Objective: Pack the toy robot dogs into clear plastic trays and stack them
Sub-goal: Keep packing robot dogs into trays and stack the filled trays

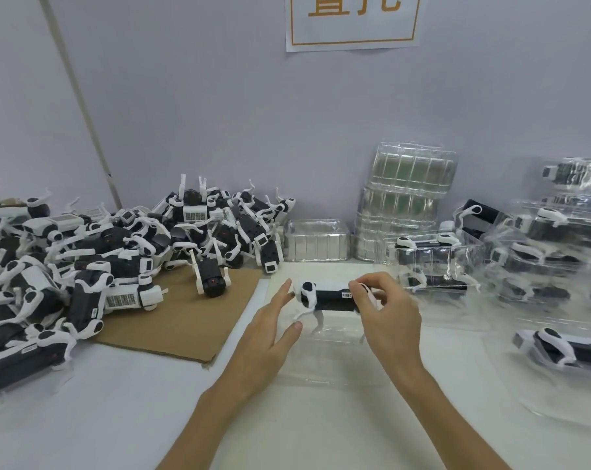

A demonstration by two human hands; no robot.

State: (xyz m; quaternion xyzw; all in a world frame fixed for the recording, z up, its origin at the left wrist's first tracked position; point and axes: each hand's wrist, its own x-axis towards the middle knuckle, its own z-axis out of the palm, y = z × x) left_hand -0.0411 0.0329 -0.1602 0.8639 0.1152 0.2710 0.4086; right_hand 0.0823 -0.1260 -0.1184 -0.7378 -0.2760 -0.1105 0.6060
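**One dog in hand, thin legs are the risk**

Head view, the only one:
- The right hand (389, 320) pinches the toy dog (328, 296) at its right end, fingers curled round it. The left hand (263, 337) is flat with straight fingers, its tips at the dog's white left end. It steadies the dog and does not grip it.
- The dog sits level, just above a clear tray (321, 357) on the table (117, 418). The tray is barely visible, so I cannot tell whether the legs are already in the cavity.
- Risk 1: white legs hang below the body. A splayed leg catching the rim would keep the dog from seating, and forcing it down could bend the leg.
- Risk 2: the tray is light and nothing holds it down, so a push from one end may slide it.
- Risk 3: the packed trays (524, 252) lean loosely close on the right. A proud dog would make that stack wobble more.
- The pile of dogs (117, 252) partly lies on cardboard (185, 320) to the left, with the empty tray stack (406, 198) behind. Both are out of the way.
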